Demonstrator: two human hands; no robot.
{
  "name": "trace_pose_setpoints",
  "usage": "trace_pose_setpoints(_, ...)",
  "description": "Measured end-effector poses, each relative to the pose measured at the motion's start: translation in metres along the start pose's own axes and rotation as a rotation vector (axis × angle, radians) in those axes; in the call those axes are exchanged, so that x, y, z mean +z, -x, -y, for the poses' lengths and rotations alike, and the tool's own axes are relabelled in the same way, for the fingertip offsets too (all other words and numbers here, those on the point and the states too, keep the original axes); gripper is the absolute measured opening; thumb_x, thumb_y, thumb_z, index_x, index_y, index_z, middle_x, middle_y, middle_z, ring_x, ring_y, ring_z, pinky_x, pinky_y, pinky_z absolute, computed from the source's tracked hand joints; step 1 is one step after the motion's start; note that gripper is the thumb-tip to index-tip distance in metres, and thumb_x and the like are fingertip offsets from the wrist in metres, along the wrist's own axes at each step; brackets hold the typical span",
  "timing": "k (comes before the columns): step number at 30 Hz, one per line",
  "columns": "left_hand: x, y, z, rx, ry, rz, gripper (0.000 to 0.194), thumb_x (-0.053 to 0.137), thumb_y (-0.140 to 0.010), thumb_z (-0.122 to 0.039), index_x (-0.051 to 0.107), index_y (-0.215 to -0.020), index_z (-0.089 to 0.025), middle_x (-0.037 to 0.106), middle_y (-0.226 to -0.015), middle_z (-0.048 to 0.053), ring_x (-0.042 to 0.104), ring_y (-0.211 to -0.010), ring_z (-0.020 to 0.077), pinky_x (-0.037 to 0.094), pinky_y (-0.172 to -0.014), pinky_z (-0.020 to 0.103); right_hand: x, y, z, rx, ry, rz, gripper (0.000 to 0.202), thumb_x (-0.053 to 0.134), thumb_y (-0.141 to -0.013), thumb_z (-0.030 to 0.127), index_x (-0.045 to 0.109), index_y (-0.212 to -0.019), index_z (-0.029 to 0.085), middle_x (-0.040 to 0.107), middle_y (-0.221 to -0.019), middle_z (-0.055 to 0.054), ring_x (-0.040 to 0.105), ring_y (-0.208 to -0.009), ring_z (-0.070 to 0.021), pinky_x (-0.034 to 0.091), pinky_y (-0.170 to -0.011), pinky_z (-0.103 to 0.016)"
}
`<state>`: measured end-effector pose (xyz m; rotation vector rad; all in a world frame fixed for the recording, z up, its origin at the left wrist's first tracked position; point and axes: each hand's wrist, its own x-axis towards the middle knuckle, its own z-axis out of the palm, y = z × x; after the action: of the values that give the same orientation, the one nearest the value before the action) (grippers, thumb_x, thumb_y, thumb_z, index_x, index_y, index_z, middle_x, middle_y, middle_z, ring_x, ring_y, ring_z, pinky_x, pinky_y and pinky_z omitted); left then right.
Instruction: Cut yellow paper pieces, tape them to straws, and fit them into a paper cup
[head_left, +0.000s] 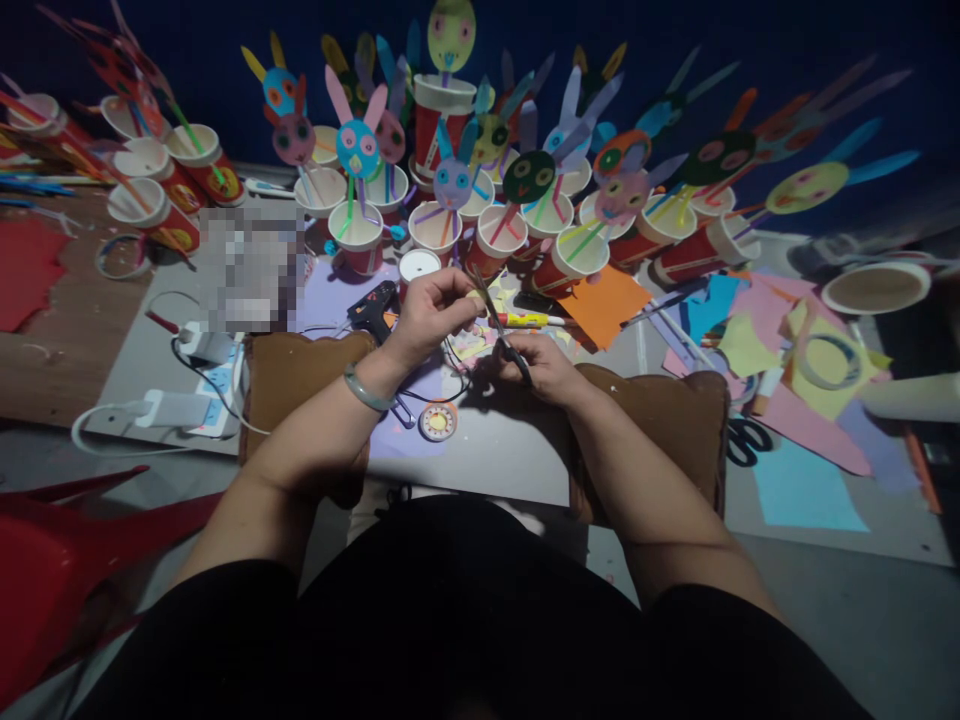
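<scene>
My right hand is closed round the handles of dark scissors, whose blades point up and to the left. My left hand pinches a small pale yellow piece beside the blades; its outline is too small to make out. Below the hands lies a round disc with a patterned face. A black glue gun rests just left of my left hand. Behind the scissors, a yellow and red marker lies on paper scraps.
Red and white paper cups with paper animal heads on straws stand along the back. Coloured paper, a tape roll and black scissors lie at right. Brown cushions sit under both forearms; a power strip is at left.
</scene>
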<state>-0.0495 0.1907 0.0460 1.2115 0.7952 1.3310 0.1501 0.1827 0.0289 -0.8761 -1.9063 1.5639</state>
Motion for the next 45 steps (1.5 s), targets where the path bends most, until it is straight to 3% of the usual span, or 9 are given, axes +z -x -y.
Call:
trace_pose_setpoints(8, 0.0, 0.0, 0.001, -0.016, 0.011, -0.033, 0.041, 0.082, -0.071, -0.049, 0.054, -0.067, -0.019, 0.059, -0.058, -0.005, 0.048, -0.046, 0.0048, 0.038, -0.046, 0.022, 0.001, 0.0, 0.003, 0.006, -0.001, -0.046, 0.06, 0.074, -0.068, 0.073, 0.053, -0.06, 0.018, 0.049, -0.059, 0.002, 0.041, -0.057, -0.011, 0.035, -0.054, -0.027)
trace_pose_setpoints(18, 0.003, -0.001, 0.001, -0.089, 0.03, -0.089, 0.03, 0.069, -0.081, -0.042, 0.057, -0.069, -0.017, 0.067, -0.065, 0.0, 0.053, -0.046, 0.0035, 0.035, -0.042, 0.018, 0.006, 0.002, 0.004, -0.076, -0.109, -0.262, 0.066, 0.073, -0.06, 0.082, 0.051, -0.056, 0.02, 0.048, -0.057, 0.001, 0.042, -0.056, -0.0128, 0.035, -0.057, -0.03)
trace_pose_setpoints(28, 0.008, -0.008, 0.008, -0.232, -0.006, -0.211, 0.021, 0.063, -0.082, -0.034, 0.063, -0.073, -0.015, 0.07, -0.069, 0.004, 0.053, -0.045, 0.0048, 0.033, -0.038, 0.018, 0.005, -0.006, -0.009, -0.173, -0.129, -0.515, 0.051, 0.062, -0.08, 0.067, 0.048, -0.06, 0.022, 0.046, -0.059, 0.003, 0.041, -0.057, -0.0127, 0.04, -0.059, -0.03)
trace_pose_setpoints(33, 0.018, -0.012, -0.01, -0.316, -0.064, -0.165, 0.014, 0.067, -0.081, -0.024, 0.067, -0.076, -0.011, 0.073, -0.077, 0.005, 0.052, -0.043, 0.0039, 0.03, -0.037, 0.019, 0.002, -0.009, -0.017, -0.205, -0.082, -0.564, 0.056, 0.058, -0.079, 0.075, 0.046, -0.063, 0.022, 0.047, -0.063, 0.002, 0.046, -0.059, -0.0122, 0.043, -0.06, -0.029)
trace_pose_setpoints(37, 0.017, -0.006, -0.029, -0.308, -0.151, -0.097, 0.013, 0.072, -0.082, -0.023, 0.072, -0.084, -0.01, 0.073, -0.077, 0.005, 0.054, -0.047, 0.0036, 0.033, -0.041, 0.017, 0.003, -0.012, -0.018, -0.189, -0.073, -0.599, 0.059, 0.057, -0.078, 0.079, 0.047, -0.065, 0.022, 0.046, -0.064, 0.002, 0.048, -0.059, -0.0117, 0.044, -0.058, -0.027)
trace_pose_setpoints(42, 0.005, 0.024, -0.052, -0.329, -0.323, -0.005, 0.021, 0.081, -0.075, -0.02, 0.073, -0.089, -0.007, 0.071, -0.067, 0.005, 0.053, -0.046, 0.0047, 0.036, -0.046, 0.019, 0.007, -0.014, -0.016, -0.271, -0.078, -0.574, 0.06, 0.061, -0.079, 0.078, 0.047, -0.063, 0.022, 0.043, -0.061, 0.002, 0.047, -0.06, -0.0121, 0.047, -0.061, -0.029)
trace_pose_setpoints(45, 0.0, 0.053, -0.064, -0.489, -0.478, 0.098, 0.016, 0.081, -0.072, -0.016, 0.07, -0.08, -0.006, 0.071, -0.065, 0.006, 0.054, -0.046, 0.0052, 0.036, -0.046, 0.019, 0.009, -0.016, -0.017, -0.339, -0.048, -0.589, 0.062, 0.059, -0.078, 0.08, 0.047, -0.061, 0.022, 0.043, -0.059, 0.003, 0.044, -0.057, -0.0114, 0.045, -0.059, -0.03)
